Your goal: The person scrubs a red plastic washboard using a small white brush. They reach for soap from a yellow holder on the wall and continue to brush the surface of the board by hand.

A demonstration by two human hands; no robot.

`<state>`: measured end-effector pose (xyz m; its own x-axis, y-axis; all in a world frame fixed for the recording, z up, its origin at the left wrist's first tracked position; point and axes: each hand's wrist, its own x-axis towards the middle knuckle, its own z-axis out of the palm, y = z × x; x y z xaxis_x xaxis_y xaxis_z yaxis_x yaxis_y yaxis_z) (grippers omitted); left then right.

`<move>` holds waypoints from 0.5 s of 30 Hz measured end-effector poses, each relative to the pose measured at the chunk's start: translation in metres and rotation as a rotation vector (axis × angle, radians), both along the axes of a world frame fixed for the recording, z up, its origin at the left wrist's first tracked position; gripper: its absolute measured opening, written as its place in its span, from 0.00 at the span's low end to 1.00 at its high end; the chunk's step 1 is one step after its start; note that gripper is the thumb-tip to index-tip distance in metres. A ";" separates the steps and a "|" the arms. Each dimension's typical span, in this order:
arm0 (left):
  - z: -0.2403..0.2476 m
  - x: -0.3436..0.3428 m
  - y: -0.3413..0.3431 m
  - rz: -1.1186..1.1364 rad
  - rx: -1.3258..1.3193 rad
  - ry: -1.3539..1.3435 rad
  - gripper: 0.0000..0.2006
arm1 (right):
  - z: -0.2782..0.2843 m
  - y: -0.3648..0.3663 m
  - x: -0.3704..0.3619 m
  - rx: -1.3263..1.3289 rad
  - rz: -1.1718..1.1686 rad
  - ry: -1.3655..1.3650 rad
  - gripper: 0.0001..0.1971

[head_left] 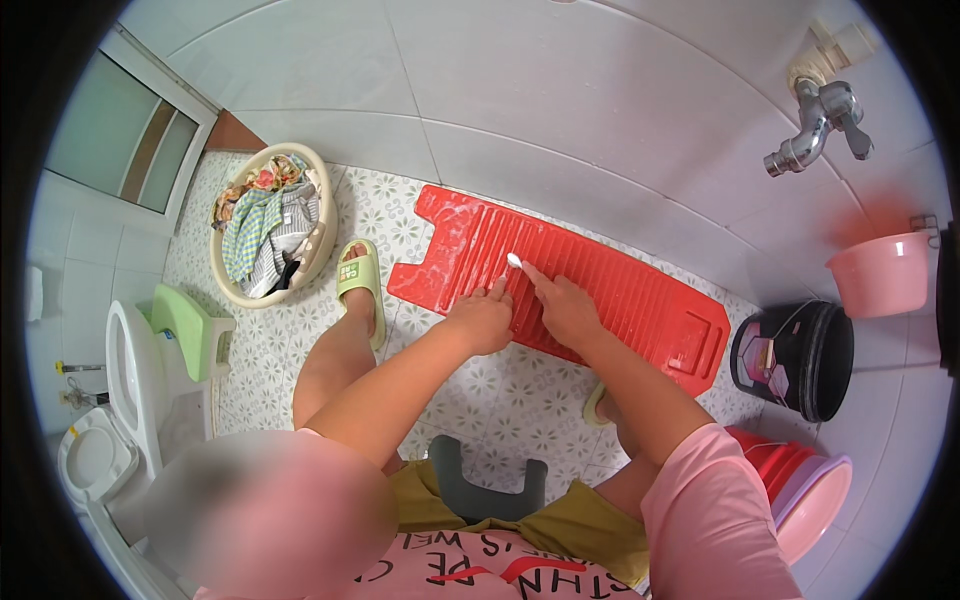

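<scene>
On the patterned tile floor in front of me lies a wet, red plastic washboard (592, 262) with ridges across it. A small white lump (514, 260), too small to make out, shows over its ridges. My right hand (568, 312) reaches over the board with the index finger stretched out, its tip right beside the white lump; the other fingers are bent. Close by on the left, my left hand (482, 320) is at the board's near edge, index finger pointing forward and the rest loosely bent. Neither hand visibly grips anything.
A cream basket (328, 225) of clothes stands at the far left, near a green stool (190, 325) and a toilet (130, 350). To the right are a black bucket (828, 360), a hanging pink dipper (880, 275), stacked basins (820, 500) and a wall tap (815, 125).
</scene>
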<state>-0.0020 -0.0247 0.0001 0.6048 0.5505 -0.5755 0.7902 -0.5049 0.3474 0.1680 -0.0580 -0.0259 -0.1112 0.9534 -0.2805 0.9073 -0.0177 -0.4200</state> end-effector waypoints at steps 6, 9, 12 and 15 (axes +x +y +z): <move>0.000 0.001 0.000 -0.004 0.000 0.000 0.33 | 0.000 0.006 0.004 0.032 -0.031 0.001 0.30; -0.001 -0.001 0.000 -0.003 -0.002 0.000 0.33 | 0.007 0.000 0.000 -0.031 0.022 -0.037 0.30; -0.001 -0.001 0.001 -0.004 0.002 0.002 0.32 | 0.003 -0.006 0.001 -0.065 0.058 -0.028 0.31; -0.002 -0.001 0.001 -0.004 0.006 0.003 0.32 | 0.004 -0.005 0.004 -0.072 0.082 -0.023 0.32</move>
